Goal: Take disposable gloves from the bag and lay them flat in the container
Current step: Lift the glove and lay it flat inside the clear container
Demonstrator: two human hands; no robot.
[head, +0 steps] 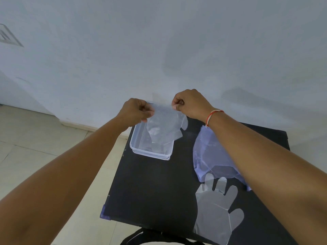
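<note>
A clear disposable glove (pixel 164 124) hangs by its cuff between my two hands, fingers pointing down over the transparent rectangular container (pixel 136 149) at the table's far left. My left hand (pixel 135 112) pinches the cuff's left corner and my right hand (pixel 190 103) pinches the right corner. The glove's fingertips reach into the container. On the right lies the bluish plastic bag (pixel 210 154), partly hidden under my right forearm. Another clear glove (pixel 215 209) lies flat on the table in front of the bag, its fingers toward the bag's opening.
The black table (pixel 150 191) has its left edge above a tiled floor (pixel 44 147). A pale wall (pixel 159 50) stands right behind the table. A dark shoe or bag (pixel 141 237) shows below the table's near edge.
</note>
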